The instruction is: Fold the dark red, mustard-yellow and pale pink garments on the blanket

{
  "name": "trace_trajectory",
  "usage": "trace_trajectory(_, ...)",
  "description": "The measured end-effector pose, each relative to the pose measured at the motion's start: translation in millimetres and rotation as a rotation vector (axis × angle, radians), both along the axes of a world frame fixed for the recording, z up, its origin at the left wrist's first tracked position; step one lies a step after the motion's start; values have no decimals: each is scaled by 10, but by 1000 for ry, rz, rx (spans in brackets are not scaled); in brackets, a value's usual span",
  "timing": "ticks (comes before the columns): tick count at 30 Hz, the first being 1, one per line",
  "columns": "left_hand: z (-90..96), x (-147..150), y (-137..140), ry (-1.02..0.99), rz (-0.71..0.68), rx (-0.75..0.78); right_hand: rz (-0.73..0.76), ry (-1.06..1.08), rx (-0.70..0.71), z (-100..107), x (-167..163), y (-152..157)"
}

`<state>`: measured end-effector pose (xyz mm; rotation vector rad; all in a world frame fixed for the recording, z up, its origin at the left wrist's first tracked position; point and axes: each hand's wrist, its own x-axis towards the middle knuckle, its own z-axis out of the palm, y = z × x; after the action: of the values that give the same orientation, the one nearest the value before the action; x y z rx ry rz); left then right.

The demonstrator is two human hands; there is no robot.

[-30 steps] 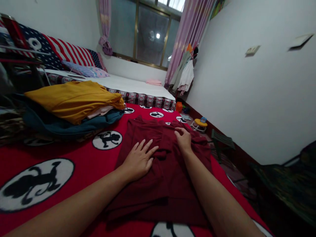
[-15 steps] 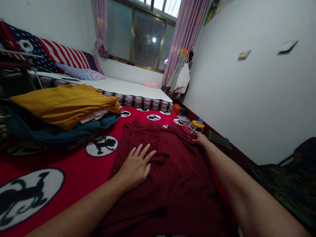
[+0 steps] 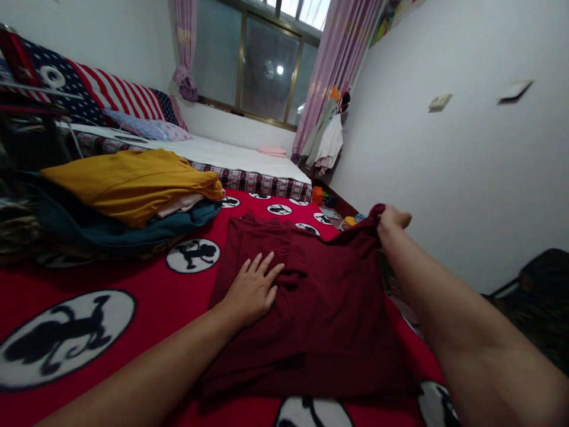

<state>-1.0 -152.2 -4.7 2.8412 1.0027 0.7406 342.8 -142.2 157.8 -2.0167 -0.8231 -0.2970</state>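
Note:
A dark red long-sleeved top or similar garment (image 3: pixel 342 302) lies spread on a red blanket (image 3: pixel 173 320) with monkey figures in white circles. My left hand (image 3: pixel 255 290) rests flat on the folded left part of the garment, fingers spread. At the garment's far right corner, my right hand (image 3: pixel 393 218) is closed on the cloth and holds it raised above the bed, so the edge slopes up toward it. The fingertips of that hand are partly hidden.
A pile of clothes with a mustard-yellow garment (image 3: pixel 133 181) on top sits to the left. Behind are a white-covered bed (image 3: pixel 231 156), pillows and a curtained window. Clothes (image 3: pixel 329 142) hang by the right wall. A dark camouflage-patterned item (image 3: pixel 533 302) stands at the right.
My right hand has lifted the garment's right corner upward and to the right. My left hand stays flat on the cloth. The view has shifted slightly, showing more blanket at the front.

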Motion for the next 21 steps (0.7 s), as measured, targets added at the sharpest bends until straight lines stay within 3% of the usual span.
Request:
trace_trajectory(2,62,-16,-18,-96,-61,36,185,101,90,135,-466,48)
trace_trajectory(4,138,-46,-55,-195,-153,96,457,143,93,201,-966,-22)
trace_trajectory(6,200,-79,-94,-257,-232,151,1013,199,30,185,-1377,-213)
trace_trajectory(8,226,-98,-112,-285,-264,182,1221,183,-54,89,-1601,-464)
trace_trajectory(10,217,-92,-100,-302,-250,202,1207,120,-112,-79,-1610,-703)
trace_trajectory(14,171,-34,-33,-299,-105,206,912,-99,-280,-535,-1250,-1053)
trace_trajectory(17,152,-3,1,-252,32,156,738,-245,-541,-798,-1021,-1290)
trace_trajectory(21,135,10,28,-201,185,68,573,-245,-867,-886,-973,-1600)
